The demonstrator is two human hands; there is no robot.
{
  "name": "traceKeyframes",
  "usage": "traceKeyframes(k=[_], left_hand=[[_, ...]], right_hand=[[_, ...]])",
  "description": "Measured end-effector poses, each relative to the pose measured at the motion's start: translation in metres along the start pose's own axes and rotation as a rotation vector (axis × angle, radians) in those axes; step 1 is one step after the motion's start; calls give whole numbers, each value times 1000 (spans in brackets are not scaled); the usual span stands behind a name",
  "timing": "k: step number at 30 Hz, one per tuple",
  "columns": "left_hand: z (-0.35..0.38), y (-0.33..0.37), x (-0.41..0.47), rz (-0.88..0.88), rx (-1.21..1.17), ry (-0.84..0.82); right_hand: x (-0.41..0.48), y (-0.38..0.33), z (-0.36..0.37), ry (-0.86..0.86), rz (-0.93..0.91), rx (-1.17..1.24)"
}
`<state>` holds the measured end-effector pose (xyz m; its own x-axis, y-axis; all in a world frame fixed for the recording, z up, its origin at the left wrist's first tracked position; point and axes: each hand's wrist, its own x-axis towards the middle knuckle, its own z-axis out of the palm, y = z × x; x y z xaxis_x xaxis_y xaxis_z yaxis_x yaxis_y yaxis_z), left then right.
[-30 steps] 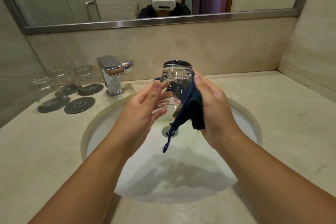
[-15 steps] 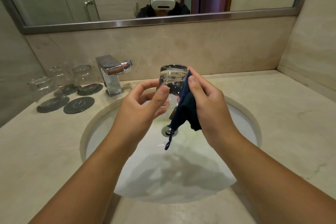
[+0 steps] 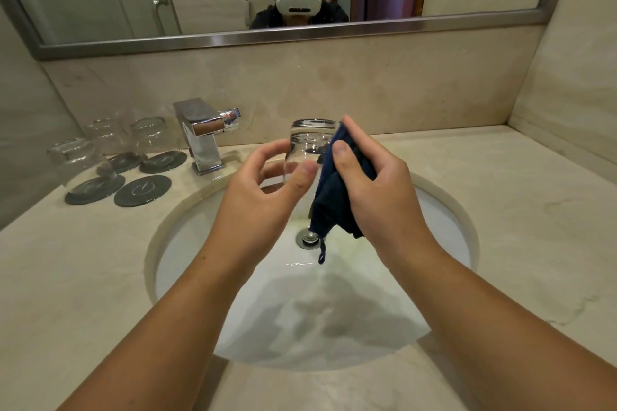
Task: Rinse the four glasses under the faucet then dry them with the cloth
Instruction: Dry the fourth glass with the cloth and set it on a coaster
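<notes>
Above the sink (image 3: 444, 210), the left hand (image 3: 263, 190) pinches an upturned glass (image 3: 309, 147) while the right hand (image 3: 377, 187) presses a dark cloth (image 3: 334, 203) against its side.

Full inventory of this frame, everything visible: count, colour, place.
held glass: 1, clear, base up, over the sink between both hands
cloth: 1, dark blue, against the held glass's right side, tail hanging above the drain
other glasses: 3, clear, upside down on coasters, left of the faucet
coasters: 4, dark grey, counter left of the faucet; front right one bare
faucet: 1, chrome, behind the sink
sink: 1, white, set in the counter
drain: 1, metal, sink bottom
counter: 1, beige stone
mirror: 1, metal-framed, wall above
left hand: 1, holds the held glass
right hand: 1, grips the cloth
</notes>
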<state>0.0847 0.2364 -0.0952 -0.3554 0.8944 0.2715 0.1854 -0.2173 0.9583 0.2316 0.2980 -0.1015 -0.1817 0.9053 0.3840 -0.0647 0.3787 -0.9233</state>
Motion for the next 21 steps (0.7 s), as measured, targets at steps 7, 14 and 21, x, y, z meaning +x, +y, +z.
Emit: traceKeyframes(k=[7, 14, 21], left_hand=[[-3, 6, -1, -113, -229, -43], [-3, 3, 3, -140, -208, -65], [-5, -3, 5, -75, -105, -4]], right_hand=[[4, 0, -1, -16, 33, 73], [5, 4, 0, 21, 91, 149], [1, -2, 0, 40, 30, 43]])
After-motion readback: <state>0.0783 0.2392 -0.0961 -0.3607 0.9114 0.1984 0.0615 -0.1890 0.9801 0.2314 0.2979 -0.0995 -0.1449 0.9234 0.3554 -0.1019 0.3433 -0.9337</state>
